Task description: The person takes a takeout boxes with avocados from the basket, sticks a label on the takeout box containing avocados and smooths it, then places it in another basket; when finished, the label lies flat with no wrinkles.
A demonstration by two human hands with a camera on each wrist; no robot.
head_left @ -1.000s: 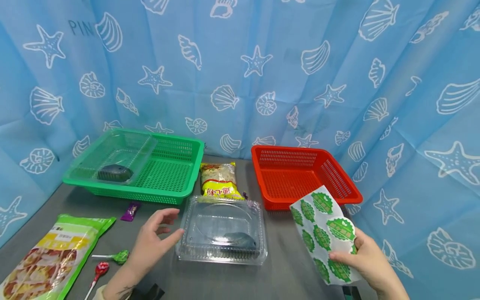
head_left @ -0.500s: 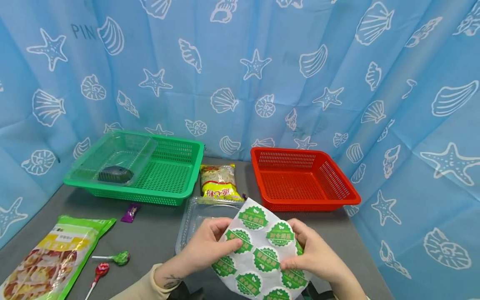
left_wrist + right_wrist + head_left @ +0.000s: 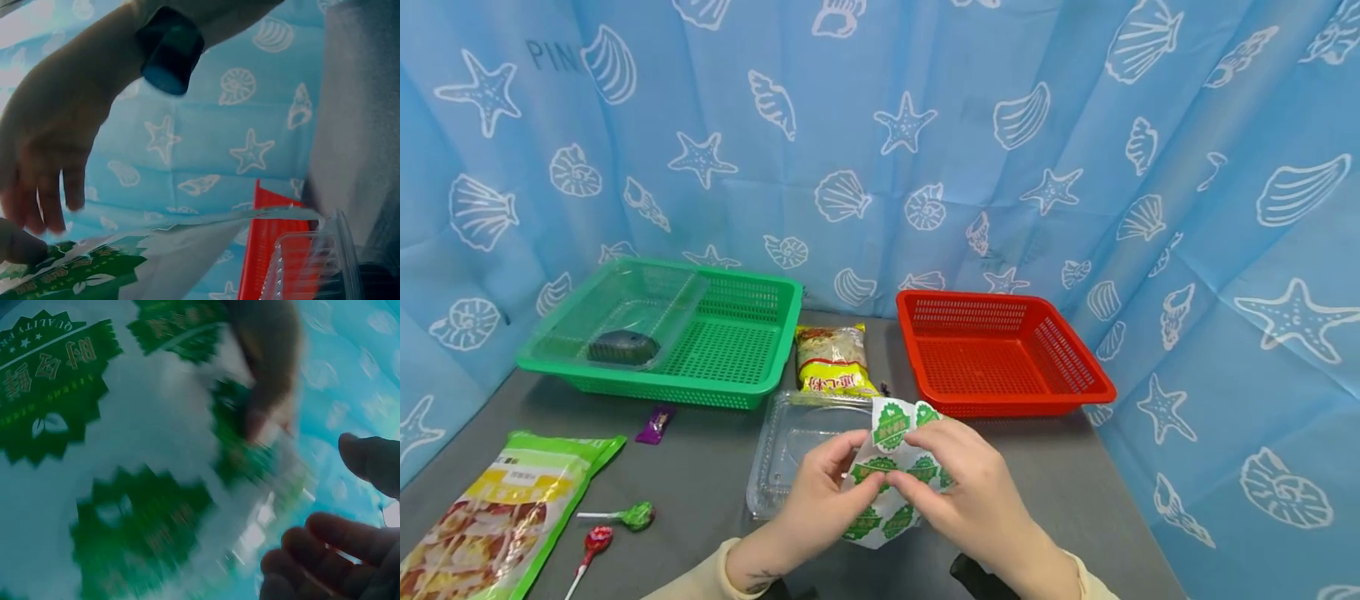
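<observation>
A white sheet of round green stickers [image 3: 875,467] is held up over the front of the table, bent, in the head view. My left hand [image 3: 812,492] pinches its left side, thumb on top. Close over the sheet's right side is my right hand [image 3: 981,492], its thumb tip near the left thumb. In the right wrist view the right hand's fingers [image 3: 337,540] are spread from the thumb, with a gap between them. Behind the sheet and left hand sits a clear plastic clamshell box [image 3: 775,450], partly hidden.
Behind stand a green basket [image 3: 737,393] holding a clear container [image 3: 662,292], a yellow food packet [image 3: 832,362] and a red basket [image 3: 1000,408]. To the left lie a purple-wrapped sweet [image 3: 656,424], a green lollipop [image 3: 637,516], a red lollipop [image 3: 597,540] and a green-edged food bag [image 3: 490,525].
The right hand brought the sticker sheet from the right to the middle, and the left hand took hold of it. The right hand has since moved in over the sheet towards the left thumb.
</observation>
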